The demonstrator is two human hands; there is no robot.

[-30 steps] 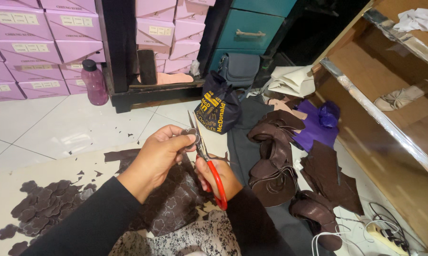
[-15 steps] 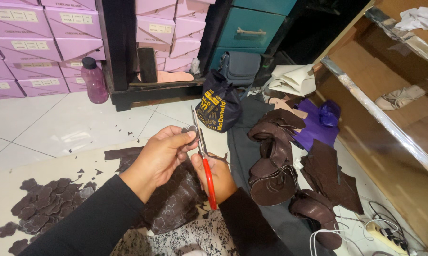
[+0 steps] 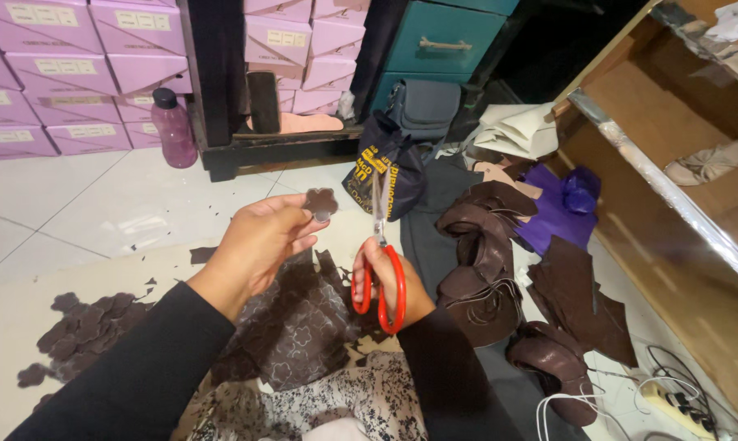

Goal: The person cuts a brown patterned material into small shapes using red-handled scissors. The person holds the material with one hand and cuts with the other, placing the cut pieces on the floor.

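On the floor, background: stacked lilac boxes (image 3: 75, 82) and a dark shelf unit (image 3: 222, 90) were seen behind white glossy tiles (image 3: 99, 204).
Right side: a wooden cabinet (image 3: 671, 163) was set close by, with heaps of dark brown leather pieces (image 3: 483, 253) and a purple cloth (image 3: 561, 208) lying before it.
Lap: an embossed brown leather sheet (image 3: 295, 327), stamped with flower outlines, was spread under both forearms.
Left pile: flat flower-shaped cutouts (image 3: 83, 331) were scattered on pale card.
Bottle: a pink translucent bottle (image 3: 173, 126) was stood by the shelf.
Right hand (image 3: 389, 286): fingers were passed through the red loops of the scissors (image 3: 381, 261), blades upright and nearly closed.
Left hand (image 3: 263, 241): thumb and fingertips were pinched on a small brown flower cutout (image 3: 321, 201), held up just beside the blades, not touching them.
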